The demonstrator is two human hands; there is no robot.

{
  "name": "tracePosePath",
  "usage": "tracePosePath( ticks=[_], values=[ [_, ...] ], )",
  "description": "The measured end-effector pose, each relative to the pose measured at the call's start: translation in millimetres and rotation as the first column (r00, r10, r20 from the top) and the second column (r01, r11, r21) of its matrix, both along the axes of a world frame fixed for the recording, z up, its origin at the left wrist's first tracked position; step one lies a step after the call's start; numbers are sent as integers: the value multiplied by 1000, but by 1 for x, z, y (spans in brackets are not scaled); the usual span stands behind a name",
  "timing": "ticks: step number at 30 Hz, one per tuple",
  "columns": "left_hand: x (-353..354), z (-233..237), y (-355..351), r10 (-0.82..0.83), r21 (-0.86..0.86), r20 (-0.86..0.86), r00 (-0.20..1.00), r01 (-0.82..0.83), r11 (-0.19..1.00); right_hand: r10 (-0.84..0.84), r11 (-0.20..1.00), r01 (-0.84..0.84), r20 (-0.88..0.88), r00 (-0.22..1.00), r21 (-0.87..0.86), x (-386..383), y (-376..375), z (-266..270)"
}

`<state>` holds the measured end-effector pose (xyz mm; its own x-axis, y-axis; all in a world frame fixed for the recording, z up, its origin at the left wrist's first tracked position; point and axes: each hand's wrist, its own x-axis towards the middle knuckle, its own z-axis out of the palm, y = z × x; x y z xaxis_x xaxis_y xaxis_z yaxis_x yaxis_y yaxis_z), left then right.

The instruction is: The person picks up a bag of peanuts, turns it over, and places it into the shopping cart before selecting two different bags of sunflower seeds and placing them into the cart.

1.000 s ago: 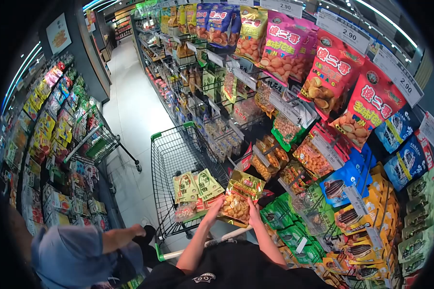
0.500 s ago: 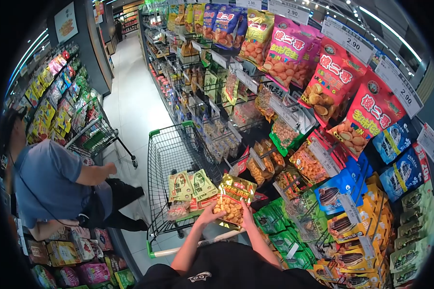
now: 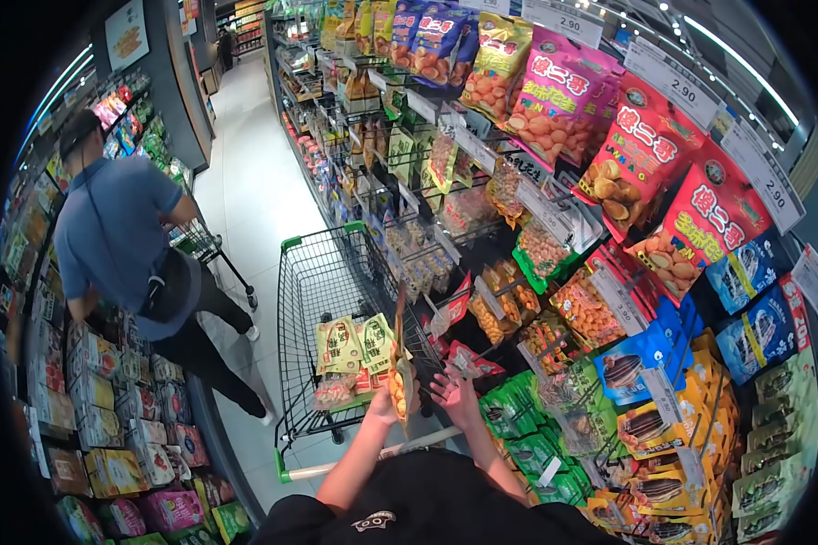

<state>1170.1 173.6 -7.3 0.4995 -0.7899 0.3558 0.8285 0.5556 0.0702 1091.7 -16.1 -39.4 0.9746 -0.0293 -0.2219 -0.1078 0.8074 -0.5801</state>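
My left hand (image 3: pixel 384 402) grips a gold snack bag (image 3: pixel 400 386), which is turned nearly edge-on above the front of the shopping cart (image 3: pixel 286 309). To its right, my right hand (image 3: pixel 456 397) is apart from the bag, with fingers spread and nothing held. Inside the cart, pale green packets (image 3: pixel 338 345) lie beside a pack of pinkish food (image 3: pixel 334 392) and something red partly hidden beneath them. The cart's handle (image 3: pixel 418 445) passes under my forearms.
Racks of hanging snack bags (image 3: pixel 641 159) rise on the right, with green bags (image 3: pixel 513 413) close to my right hand. A person in a blue shirt (image 3: pixel 123 227) stands on the left near another cart (image 3: pixel 195 238) and shelves (image 3: pixel 100 391).
The gold bag has turned from facing me to edge-on and moved slightly left. My right hand has let go of it and opened. The person in blue has moved up the aisle.
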Motion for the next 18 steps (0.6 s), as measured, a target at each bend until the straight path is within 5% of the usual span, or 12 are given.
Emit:
tracePosePath(
  ticks=[1, 3, 7, 9, 10, 16, 18],
  values=[
    [1, -1, -3, -67, -76, -11, 998, 66, 995, -2, 1000, 0, 44, 999, 29, 3, 5, 7],
    [-12, -19, -5, -55, 148, -100, 993, 69, 987, -1, 998, -5, 109, 994, 56, 9, 11, 19],
    [-41, 18, -19, -147, 282, -41, 988, 152, 947, 113, 984, -126, 102, 988, 125, 22, 15, 43],
    [-42, -5, -24, -199, 282, 68, 978, 172, 944, 128, 923, -311, 583, 802, 225, 36, 14, 34],
    [-44, -8, -24, -224, 287, 70, 972, 196, 938, 145, 878, -371, 571, 808, 302, 35, 15, 37],
    [-40, -43, -18, -275, 476, 25, 961, 231, 849, 238, 963, -266, 328, 914, 45, 28, 10, 48],
    [-30, -54, -29, -329, 169, 114, 937, 308, 936, 193, 971, -219, 223, 956, 96, 22, 11, 59]
  ],
)
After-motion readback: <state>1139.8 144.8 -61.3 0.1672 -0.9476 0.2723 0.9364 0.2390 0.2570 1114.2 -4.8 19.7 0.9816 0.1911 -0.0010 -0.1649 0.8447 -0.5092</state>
